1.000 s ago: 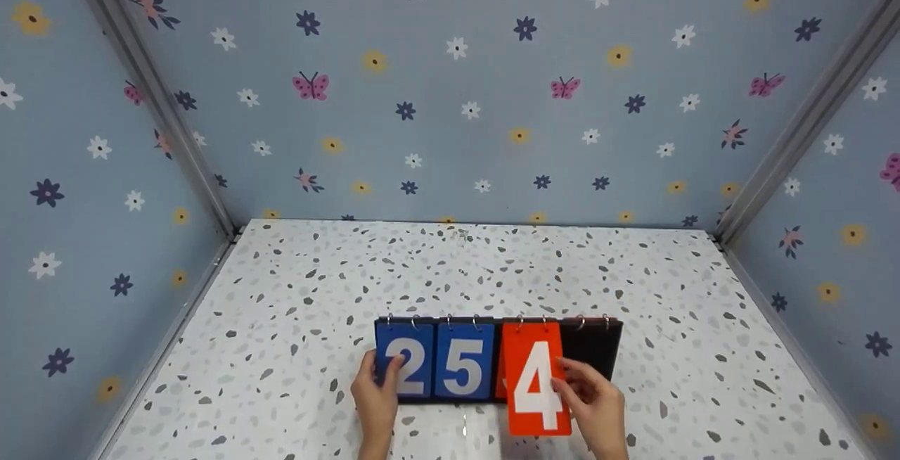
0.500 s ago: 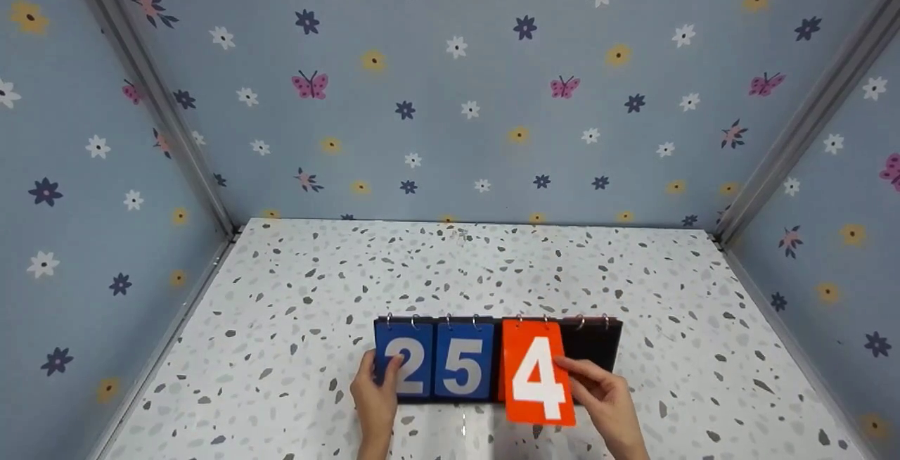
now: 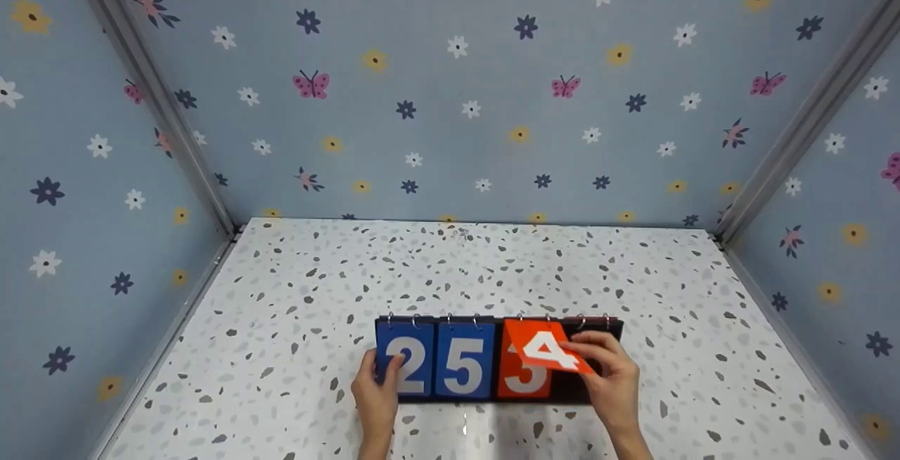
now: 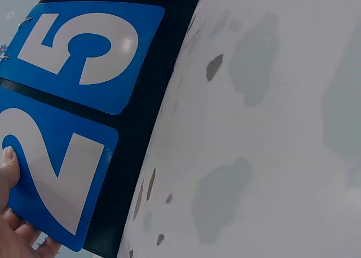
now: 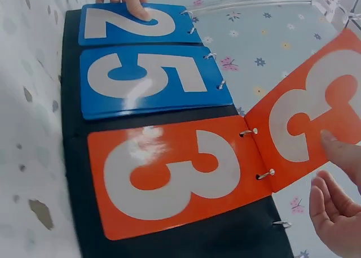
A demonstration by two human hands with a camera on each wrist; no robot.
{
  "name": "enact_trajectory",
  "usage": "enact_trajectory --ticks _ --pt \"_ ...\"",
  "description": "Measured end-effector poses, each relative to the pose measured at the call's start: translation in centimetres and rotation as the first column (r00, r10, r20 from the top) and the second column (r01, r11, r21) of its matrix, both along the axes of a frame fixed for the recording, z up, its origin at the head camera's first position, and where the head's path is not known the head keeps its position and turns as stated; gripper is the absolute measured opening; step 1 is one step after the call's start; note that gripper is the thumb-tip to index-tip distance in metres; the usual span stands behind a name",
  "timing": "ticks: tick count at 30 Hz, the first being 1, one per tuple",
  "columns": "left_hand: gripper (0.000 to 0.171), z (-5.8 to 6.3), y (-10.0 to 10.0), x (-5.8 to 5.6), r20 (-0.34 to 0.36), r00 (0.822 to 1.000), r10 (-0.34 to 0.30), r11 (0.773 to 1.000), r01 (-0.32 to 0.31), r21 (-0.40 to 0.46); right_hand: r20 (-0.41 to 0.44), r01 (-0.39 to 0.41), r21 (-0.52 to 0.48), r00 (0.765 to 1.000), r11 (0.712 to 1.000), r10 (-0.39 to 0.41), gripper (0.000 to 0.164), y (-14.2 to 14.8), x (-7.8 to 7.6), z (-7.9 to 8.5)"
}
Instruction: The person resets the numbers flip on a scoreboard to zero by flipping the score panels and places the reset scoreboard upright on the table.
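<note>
Flip scoreboard (image 3: 568, 386) stands on speckled white table (image 3: 457, 270), at about 6 o'clock in head view; black backing, metal rings (image 5: 248, 132) along its 12 o'clock edge; left hand (image 3: 375, 397) grips the 9 o'clock end, thumb across blue 2 card (image 3: 415, 361), other fingers round the outer edge; right hand (image 3: 614, 382), on the 3 o'clock side, pinches red 4 card (image 3: 548, 346) near its free end, thumb and fingers close together; that card tilts up off the board on its rings, free end swung toward 4 o'clock; red 3 card (image 3: 524, 379) partly shows underneath; right wrist view has a 3 on the raised card's other face; blue 5 card (image 3: 464, 360) hangs between blue 2 card and red 3 card, lying flat; bare black backing at the 3 o'clock end, partly behind right hand; flowered blue-grey wall (image 3: 450, 94) at 12 o'clock, grey post (image 3: 156, 87) at 10.
</note>
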State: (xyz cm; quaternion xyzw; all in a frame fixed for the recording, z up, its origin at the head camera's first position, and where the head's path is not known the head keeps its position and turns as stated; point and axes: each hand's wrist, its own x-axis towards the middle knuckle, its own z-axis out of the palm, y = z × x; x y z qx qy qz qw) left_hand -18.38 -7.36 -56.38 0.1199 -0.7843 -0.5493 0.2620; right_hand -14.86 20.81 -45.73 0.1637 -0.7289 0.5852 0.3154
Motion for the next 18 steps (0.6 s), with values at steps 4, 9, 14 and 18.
enact_trajectory --ticks 4,9,14,18 --pt "0.022 0.0 0.0 -0.1 -0.018 1.0 0.003 1.0 -0.003 0.006 -0.092 -0.005 0.075 0.996 0.997 0.012 0.021 0.2 -1.1 1.3" --pt "0.024 -0.1 0.0 0.0 0.002 1.0 -0.001 1.0 0.001 0.024 -0.164 0.008 0.111 0.986 0.994 0.01 0.021 0.4 -2.8 2.3" --pt "0.024 0.0 0.0 -0.1 0.024 1.0 -0.007 0.999 0.006 0.032 -0.176 0.048 0.117 0.984 0.992 -0.027 0.018 0.3 -4.5 3.2" --pt "0.023 0.0 0.0 -0.1 0.013 1.0 -0.002 1.0 0.002 0.027 -0.17 0.072 0.145 0.984 0.987 -0.047 0.016 0.3 -5.9 3.5"
